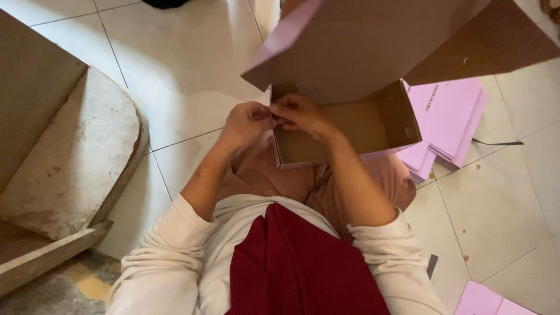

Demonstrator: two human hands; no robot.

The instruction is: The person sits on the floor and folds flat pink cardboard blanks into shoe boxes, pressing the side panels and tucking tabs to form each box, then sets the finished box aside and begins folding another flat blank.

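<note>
A pink cardboard box (385,125) with a brown inside rests on my lap, its large lid flap (350,41) standing open away from me. My left hand (248,123) and my right hand (300,114) meet at the box's left wall, near its far left corner. Both pinch the top edge of that wall, fingers curled and fingertips touching each other. The box holds nothing that I can see. My white sleeves are pushed up to the elbows.
A stack of flat pink cardboard sheets (449,119) lies on the tiled floor right of the box. More pink sheets (487,300) show at the bottom right. A worn concrete step (70,151) rises on the left.
</note>
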